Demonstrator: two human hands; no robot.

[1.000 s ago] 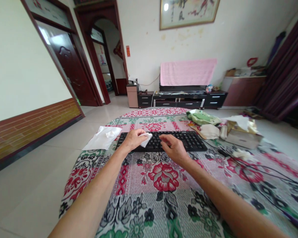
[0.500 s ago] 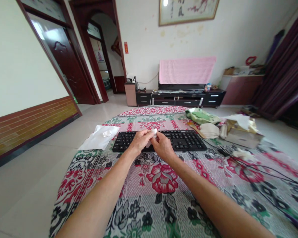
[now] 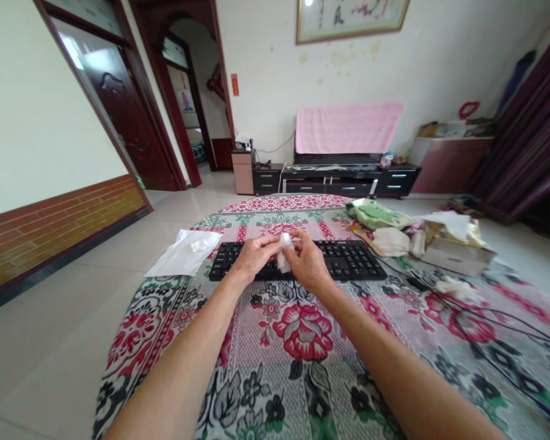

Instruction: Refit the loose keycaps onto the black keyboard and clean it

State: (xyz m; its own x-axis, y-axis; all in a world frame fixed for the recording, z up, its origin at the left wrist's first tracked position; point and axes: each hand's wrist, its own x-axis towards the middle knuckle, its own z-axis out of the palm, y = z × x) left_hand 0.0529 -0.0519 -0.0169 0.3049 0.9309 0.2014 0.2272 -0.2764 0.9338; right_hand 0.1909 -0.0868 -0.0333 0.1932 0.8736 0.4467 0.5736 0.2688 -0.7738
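Note:
A crumpled white tissue (image 3: pixel 283 260) is held between my two hands above the black keyboard (image 3: pixel 355 261). My left hand (image 3: pixel 252 258) pinches its left side with the fingertips. My right hand (image 3: pixel 308 261) grips it from the right, thumb pressed against it and the other fingers curled. Something thin and pale shows by the right fingertips, too small to name. The keyboard lies flat on the flowered tablecloth (image 3: pixel 302 330), its middle partly hidden by my hands.
At the left, a white sheet (image 3: pixel 172 260) carries a small white scrap (image 3: pixel 197 245). Toward the right are a green packet (image 3: pixel 376 215), a folded beige cloth (image 3: pixel 391 242), an open box (image 3: pixel 456 255), a crumpled white piece (image 3: pixel 455 287) and black cables (image 3: pixel 481 316).
My fingers have shifted around the tissue, and more of it now hangs down between my hands. My right fingers have lifted slightly. The view has moved a little.

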